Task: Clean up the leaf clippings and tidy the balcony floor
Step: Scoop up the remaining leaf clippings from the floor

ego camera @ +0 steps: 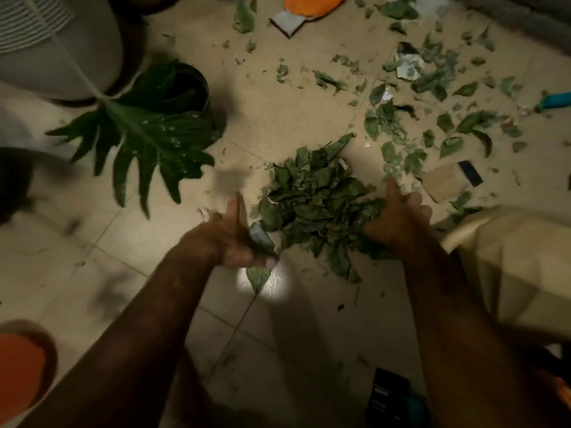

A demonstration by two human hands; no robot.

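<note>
On the floor (278, 125), the left hand (234, 239) pinched a leaf (261, 239) while the right hand (398, 217) had its fingers buried unseen in the pile (312, 205) between them; gathering looked underway, a two-handed lift due.

Light: dim, warm yellow overall. One small bright pool on the floor (278, 291), just on the person's side of the leaf pile (315, 205). Shadows: soft forearm shadows nearer than the pile. Blur: left hand (234, 239), left of the pile, motion-smeared; dark smudges farther left. Edges: corners far from the pile darken and bow; detail soft throughout.
</note>
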